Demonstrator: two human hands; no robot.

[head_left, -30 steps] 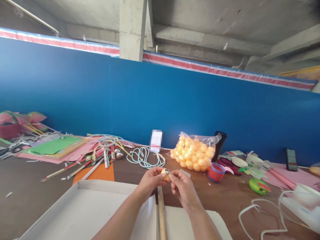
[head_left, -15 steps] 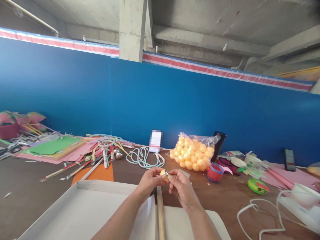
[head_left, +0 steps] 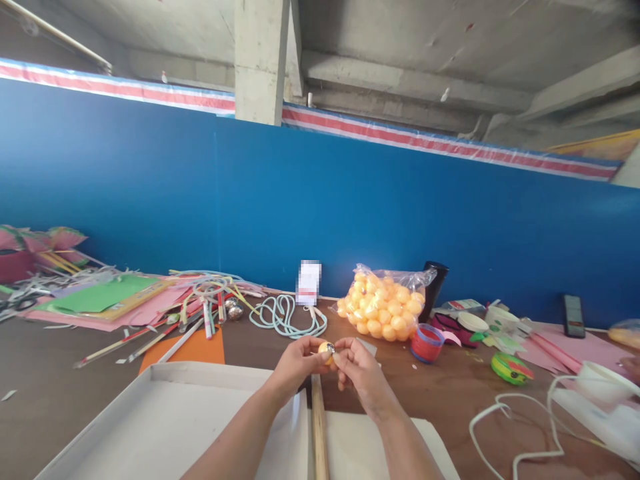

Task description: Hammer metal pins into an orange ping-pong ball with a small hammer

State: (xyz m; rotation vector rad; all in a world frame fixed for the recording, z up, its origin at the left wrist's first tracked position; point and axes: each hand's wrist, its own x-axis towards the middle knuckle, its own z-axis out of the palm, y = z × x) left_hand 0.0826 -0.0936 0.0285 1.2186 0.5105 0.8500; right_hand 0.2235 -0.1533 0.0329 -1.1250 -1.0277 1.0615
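- Head view, centre: both my hands are raised just above a brown desk [head_left: 43,373], holding one small orange ball [head_left: 325,352] between them; part of its surface is shiny silver.
- My left hand [head_left: 290,370] grasps the ball from its left side, thumb in front and fingers [head_left: 306,344] curled around the back.
- My right hand [head_left: 363,375] grips the ball's right edge, thumb and forefinger closed together at the silver part. Exactly what those two fingertips pinch is too small to tell.
- Below my wrists: a shallow white tray [head_left: 145,381] on the left, a pale sheet [head_left: 370,443] on the right, and a wooden stick [head_left: 319,427] running lengthwise between them.
- Beyond my hands: a loose coil of pale blue cord [head_left: 286,325] and, to its right, a clear plastic bag of orange balls [head_left: 383,310], with a black cylinder [head_left: 434,290] just beside it.
- Left: a green sheet [head_left: 107,295] on a heap of coloured papers, a silver ball [head_left: 234,308] and an orange sheet [head_left: 203,350].
- Right: a red and blue tub [head_left: 427,343], a round green container [head_left: 511,369] and a phone [head_left: 574,316] leaning upright.
- Behind everything: a blue partition [head_left: 320,200].
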